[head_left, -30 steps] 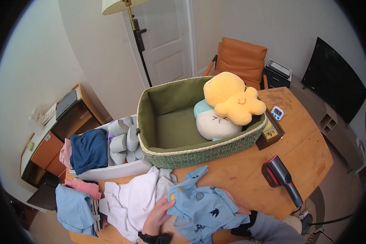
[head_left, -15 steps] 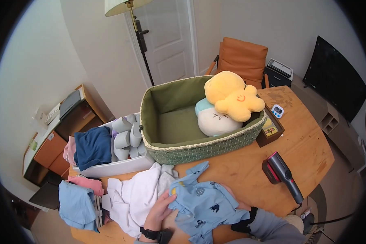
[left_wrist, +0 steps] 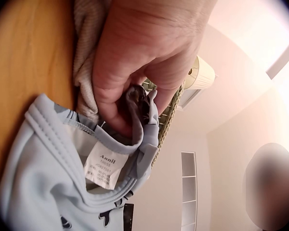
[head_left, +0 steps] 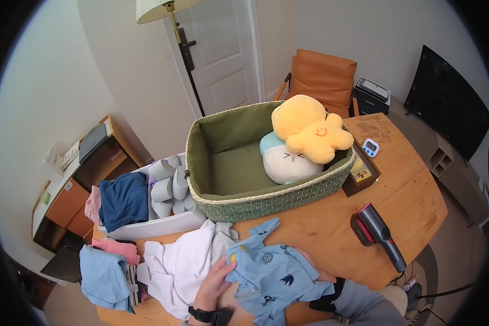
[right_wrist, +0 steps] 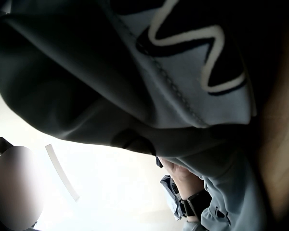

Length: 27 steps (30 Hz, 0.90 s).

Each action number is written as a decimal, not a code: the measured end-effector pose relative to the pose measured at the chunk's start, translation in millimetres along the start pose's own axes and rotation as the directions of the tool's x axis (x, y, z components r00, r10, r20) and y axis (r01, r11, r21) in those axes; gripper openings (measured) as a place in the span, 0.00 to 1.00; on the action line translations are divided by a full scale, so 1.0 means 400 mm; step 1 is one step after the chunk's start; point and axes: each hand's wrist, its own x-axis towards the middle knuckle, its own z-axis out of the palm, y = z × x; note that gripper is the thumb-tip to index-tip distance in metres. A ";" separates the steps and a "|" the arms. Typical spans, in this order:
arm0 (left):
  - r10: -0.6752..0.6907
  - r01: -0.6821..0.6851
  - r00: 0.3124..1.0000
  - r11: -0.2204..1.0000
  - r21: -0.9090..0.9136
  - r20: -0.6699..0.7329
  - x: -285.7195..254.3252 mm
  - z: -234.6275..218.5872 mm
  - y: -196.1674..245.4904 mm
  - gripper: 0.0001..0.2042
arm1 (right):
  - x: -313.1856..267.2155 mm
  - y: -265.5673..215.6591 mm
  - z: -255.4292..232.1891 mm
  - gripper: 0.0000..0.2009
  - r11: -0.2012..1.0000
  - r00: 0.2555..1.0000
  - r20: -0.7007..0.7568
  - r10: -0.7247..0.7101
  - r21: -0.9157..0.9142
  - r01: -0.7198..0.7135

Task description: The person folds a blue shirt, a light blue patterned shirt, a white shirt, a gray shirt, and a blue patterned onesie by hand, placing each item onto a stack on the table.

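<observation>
A light blue printed children's shirt [head_left: 277, 271] is held up over the near edge of the table. My left hand [head_left: 216, 280] pinches it by the neckline, beside a small yellow patch. In the left wrist view, thumb and fingers of the left hand [left_wrist: 144, 53] close on the collar, and a white label [left_wrist: 105, 166] shows inside the neck. My right hand [head_left: 325, 276] is at the shirt's other side, mostly covered by the cloth, its fingers hidden. Shirt fabric [right_wrist: 183, 77] fills much of the right wrist view.
White clothing [head_left: 179, 266] and a folded stack [head_left: 104, 277] lie left. Behind stand a white bin [head_left: 165, 225] with clothes and grey rolls, and a green basket [head_left: 271, 204] with plush toys [head_left: 318, 130]. A dark handheld appliance [head_left: 383, 236] lies right, near a timer [head_left: 370, 147].
The head view has shifted slightly. Both hands keep the shirt in about the same place, and nothing has been let go.
</observation>
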 end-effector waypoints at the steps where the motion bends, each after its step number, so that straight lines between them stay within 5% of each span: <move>1: 0.004 -0.004 1.000 1.000 0.002 0.002 0.001 -0.001 0.000 0.24 | 0.000 0.001 0.000 0.23 1.000 1.000 0.006 -0.016 0.002 0.016; 5: 0.002 -0.001 1.000 1.000 -0.021 0.025 -0.002 0.005 0.004 0.21 | 0.001 0.007 -0.003 0.22 0.998 0.998 0.028 -0.063 0.014 0.062; 7: -0.008 0.008 1.000 1.000 -0.020 0.015 -0.005 0.005 0.004 0.21 | -0.001 0.012 -0.033 0.32 0.978 0.975 -0.108 0.196 -0.052 -0.203; 8: -0.008 0.008 1.000 1.000 -0.020 0.014 -0.005 0.004 0.003 0.21 | -0.003 0.048 -0.084 0.32 0.978 0.975 -0.107 0.197 -0.051 -0.203; 10: 0.002 -0.002 1.000 1.000 0.018 0.003 -0.003 0.000 -0.001 0.24 | 0.005 0.119 -0.163 0.45 0.884 0.950 -0.003 0.311 0.368 -0.289; 14: 0.016 -0.016 1.000 1.000 0.025 -0.005 -0.005 0.005 0.000 0.24 | -0.013 0.056 -0.078 0.55 0.998 0.997 0.063 0.053 0.023 -0.054; 17: 0.010 -0.010 1.000 1.000 0.020 -0.009 -0.011 0.011 0.003 0.23 | 0.002 0.040 -0.039 0.42 0.994 0.992 -0.088 0.090 -0.050 -0.095; 19: -0.006 0.006 1.000 1.000 0.028 0.001 -0.007 0.004 0.000 0.23 | 0.053 -0.010 0.004 0.21 0.849 0.859 -0.112 0.499 0.263 -0.459; 20: -0.001 0.001 1.000 1.000 0.029 0.006 -0.010 0.009 0.003 0.23 | 0.059 -0.025 0.014 0.21 0.851 0.862 -0.110 0.496 0.257 -0.457; 21: 0.002 -0.002 1.000 0.999 0.041 0.000 -0.012 0.018 0.007 0.23 | 0.061 -0.037 0.023 0.15 0.917 0.916 -0.187 0.355 -0.119 -0.380; 22: 0.003 -0.003 1.000 0.999 0.052 -0.006 -0.015 0.025 0.011 0.22 | 0.063 -0.050 0.034 0.10 0.834 0.960 -0.203 0.192 -0.482 -0.268; 27: 0.008 -0.009 0.999 0.999 0.039 0.031 -0.013 0.026 0.009 0.22 | 0.060 -0.144 0.081 0.11 0.671 0.973 -0.145 0.178 -0.705 -0.228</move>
